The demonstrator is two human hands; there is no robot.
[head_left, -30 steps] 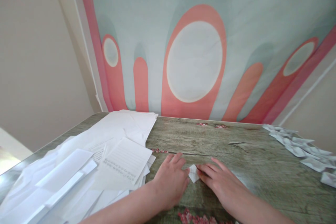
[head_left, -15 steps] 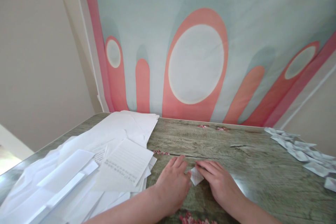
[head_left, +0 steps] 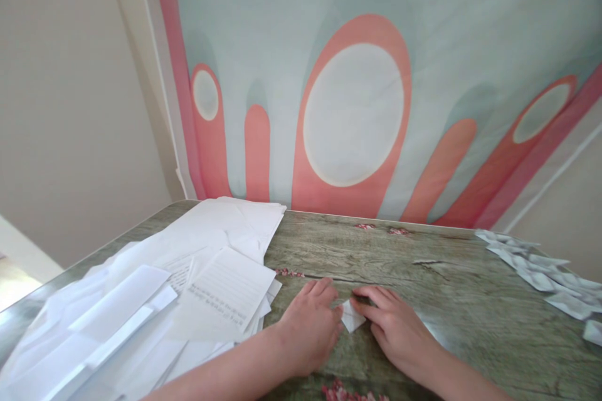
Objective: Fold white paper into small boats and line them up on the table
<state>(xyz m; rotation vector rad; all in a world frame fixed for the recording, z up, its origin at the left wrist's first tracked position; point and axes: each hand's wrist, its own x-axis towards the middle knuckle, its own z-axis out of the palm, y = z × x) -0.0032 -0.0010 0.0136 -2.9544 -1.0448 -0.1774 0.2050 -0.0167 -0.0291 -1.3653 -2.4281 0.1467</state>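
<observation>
A small piece of folded white paper lies on the wood-patterned table between my hands, one corner pointing toward me. My left hand is closed beside it, with the thumb at the paper's left corner and the fingers curled above the tabletop. From the other side, my right hand holds the upper right edge, its thumb and forefinger on the paper. The right fingertips hide part of that edge.
Loose white sheets and lined, written pages form a spread pile on the left. Several folded paper pieces lie in a row at the right edge. Behind the wood-grain table hangs a printed backdrop.
My right hand has eased slightly to the right, and more of the folded paper's upper part shows. My left hand has stayed nearly in place. The view has shifted slightly.
</observation>
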